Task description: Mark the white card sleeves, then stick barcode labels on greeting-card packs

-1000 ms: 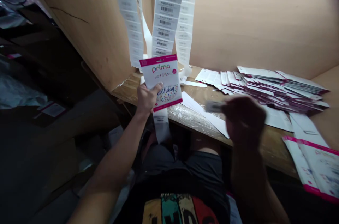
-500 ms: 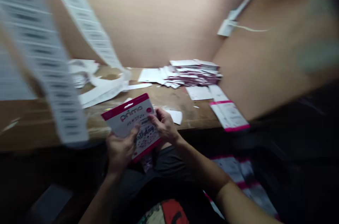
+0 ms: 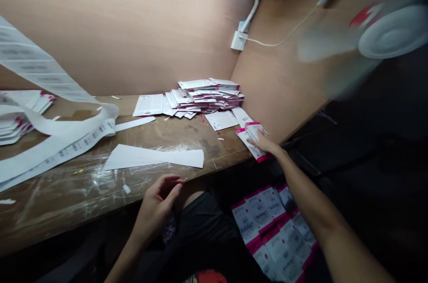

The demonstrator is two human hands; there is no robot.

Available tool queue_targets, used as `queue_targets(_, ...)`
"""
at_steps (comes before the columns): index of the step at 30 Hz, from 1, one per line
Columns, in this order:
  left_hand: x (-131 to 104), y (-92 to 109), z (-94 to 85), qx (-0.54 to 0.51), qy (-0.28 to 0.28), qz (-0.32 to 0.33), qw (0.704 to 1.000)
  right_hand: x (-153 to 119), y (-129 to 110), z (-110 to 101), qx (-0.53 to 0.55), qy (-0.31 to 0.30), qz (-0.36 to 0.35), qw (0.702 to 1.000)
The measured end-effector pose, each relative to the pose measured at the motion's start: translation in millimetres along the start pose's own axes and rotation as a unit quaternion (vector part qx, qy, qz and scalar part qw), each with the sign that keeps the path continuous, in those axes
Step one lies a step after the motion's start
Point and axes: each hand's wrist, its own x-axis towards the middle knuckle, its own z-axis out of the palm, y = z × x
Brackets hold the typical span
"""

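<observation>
My left hand [image 3: 161,198] is just off the table's front edge, fingers loosely curled, thumb apart, nothing in it. Out at the right end of the table, my right hand [image 3: 265,141] has its thumb and fingers on a white and pink printed packet [image 3: 253,128]. That packet lies over another pink-edged packet [image 3: 260,156] at the table corner; the fingers' undersides are hidden. White paper strips [image 3: 150,157] lie fanned out in front of my left hand.
A tall pile of packets [image 3: 210,98] stands against the back wall. Long label strips [image 3: 83,140] curl over the left of the table [image 3: 67,189], near more packets [image 3: 28,104]. Below at right are rows of printed packets [image 3: 277,234]. A blurred fan [image 3: 391,33] stands at upper right.
My left hand has let go of the packet. My right hand has moved right to the table corner, where a packet now overlaps the one lying there. The view has swung right.
</observation>
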Motion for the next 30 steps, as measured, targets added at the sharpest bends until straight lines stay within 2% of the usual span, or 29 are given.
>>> queue_targets(2,-10.1,-6.5,-8.0,0.008,0.010,-0.013,1.000,-2.0,-3.4,18.8,-0.068,-0.011,-0.019,0.997)
queue_targets(4,-25.1,-13.7,-18.8,0.024,0.034,-0.022,0.999,-4.3,-1.1,31.2,-0.094,0.016,-0.044,0.994)
queue_targets(7,-48.0,-21.6,-38.2,0.066,0.070,-0.012,0.995,1.4,-0.5,38.8,-0.098,0.094,-0.059,0.989)
queue_targets(9,-54.2,-23.6,-51.9,0.102,0.091,0.004,0.991,9.2,-19.3,42.7,-0.071,0.178,-0.070,0.979)
queue_targets(11,-48.0,-23.1,-66.3,0.147,0.119,0.029,0.982,10.6,-63.5,47.4,-0.011,0.218,-0.162,0.962)
queue_targets(12,-40.2,-22.3,-73.6,0.171,0.136,0.046,0.975,7.2,-94.8,50.2,0.022,0.208,-0.230,0.950)
queue_targets(13,-30.0,-21.4,-80.6,0.196,0.153,0.066,0.966,2.0,-130.7,53.4,0.041,0.175,-0.295,0.938)
queue_targets(16,6.0,-21.4,-97.3,0.282,0.197,0.118,0.932,-11.0,-249.0,66.6,0.016,0.087,-0.426,0.900)
queue_targets(18,24.6,-25.2,-103.5,0.330,0.219,0.128,0.909,-6.6,-319.1,76.2,-0.040,0.088,-0.455,0.885)
queue_targets(20,33.9,-31.6,-106.6,0.354,0.238,0.129,0.895,8.4,-372.2,82.9,-0.104,0.089,-0.459,0.878)
queue_targets(22,35.2,-38.3,-107.5,0.365,0.251,0.132,0.887,27.5,-407.2,85.8,-0.147,0.075,-0.454,0.876)
queue_targets(24,32.9,-42.2,-106.7,0.375,0.259,0.131,0.880,44.3,-427.7,85.8,-0.161,0.056,-0.453,0.875)
queue_targets(27,29.9,-41.3,-103.2,0.384,0.264,0.118,0.877,59.8,-441.6,82.6,-0.156,0.033,-0.463,0.872)
queue_targets(30,29.9,-37.3,-100.2,0.382,0.261,0.113,0.879,65.9,-445.4,76.0,-0.150,0.022,-0.467,0.871)
